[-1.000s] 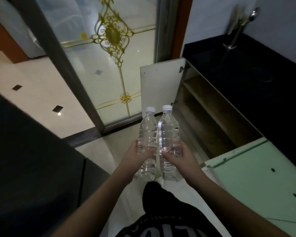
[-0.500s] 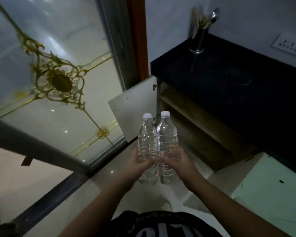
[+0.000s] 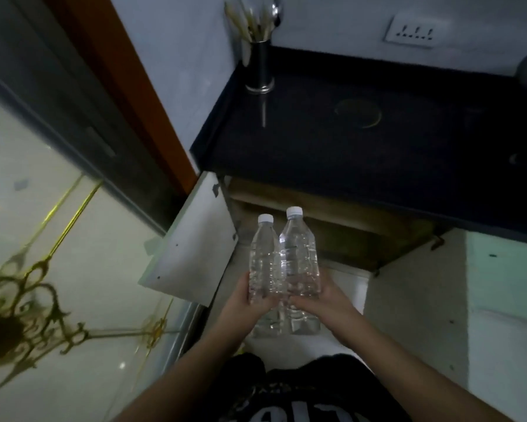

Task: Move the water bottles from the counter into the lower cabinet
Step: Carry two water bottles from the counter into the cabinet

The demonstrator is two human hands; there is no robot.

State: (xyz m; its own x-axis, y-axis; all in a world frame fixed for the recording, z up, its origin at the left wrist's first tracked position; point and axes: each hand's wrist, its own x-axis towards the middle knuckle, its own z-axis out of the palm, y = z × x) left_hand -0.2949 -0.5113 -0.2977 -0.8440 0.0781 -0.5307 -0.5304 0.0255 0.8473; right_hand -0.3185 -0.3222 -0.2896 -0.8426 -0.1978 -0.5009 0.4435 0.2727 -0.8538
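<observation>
1. Two clear water bottles, left bottle [image 3: 263, 263] and right bottle [image 3: 299, 257], stand upright and touching, held in front of the open lower cabinet [image 3: 332, 236], below the dark tabletop [image 3: 378, 141].
2. The left hand [image 3: 245, 303] and right hand [image 3: 326, 300] each have their grip wrapped around a bottle's lower half.
3. Both look full, so probably heavy; thin ribbed plastic likely dents, so hold mid-body.

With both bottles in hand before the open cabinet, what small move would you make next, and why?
Probably lower both bottles forward into the open cabinet: the left hand holds the left bottle, the right hand the right bottle, both upright, the door swung aside.
</observation>
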